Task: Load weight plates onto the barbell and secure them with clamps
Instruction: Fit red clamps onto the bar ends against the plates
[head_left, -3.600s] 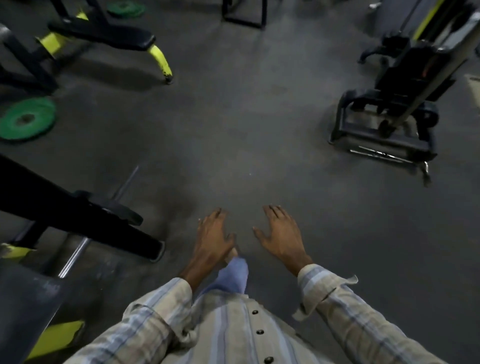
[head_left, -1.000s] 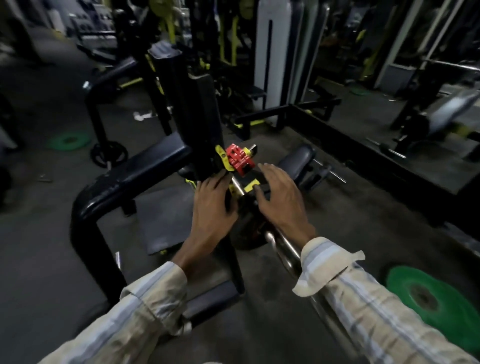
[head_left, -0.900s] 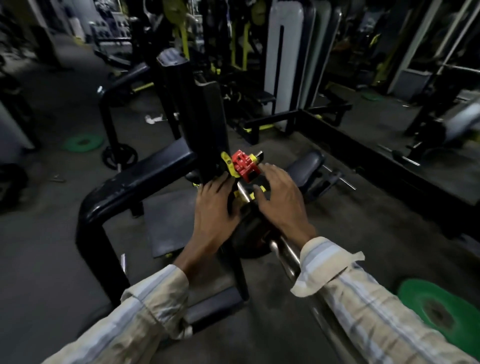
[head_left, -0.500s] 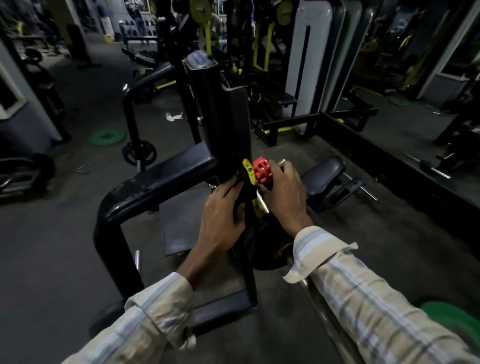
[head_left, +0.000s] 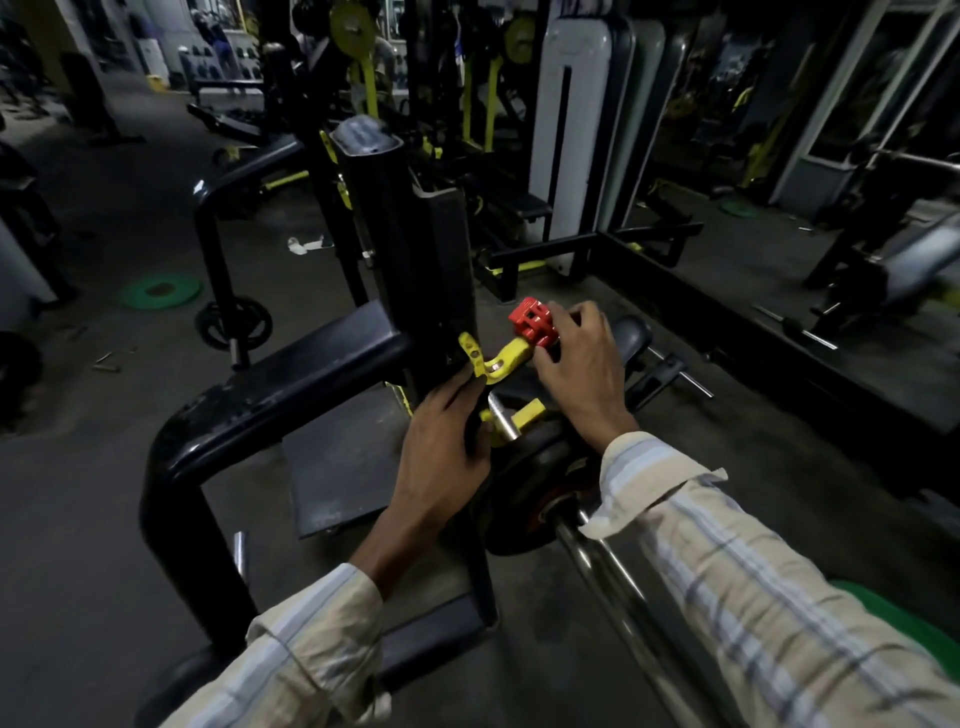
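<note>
A green weight plate lies flat on the dark gym floor.

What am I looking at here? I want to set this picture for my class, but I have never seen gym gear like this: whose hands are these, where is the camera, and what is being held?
The camera sits on a person's head, looking forward and down, so the two striped sleeves and hands are the wearer's own. The scene is a dim gym. A steel barbell runs from the lower right toward the middle, with a black weight plate already on its end. The right hand grips a red clamp, off the bar, by a yellow bar holder. The left hand rests at the black upright post beside the plate; whether it grips anything is unclear. On the floor lies a green plate, far left.
</note>
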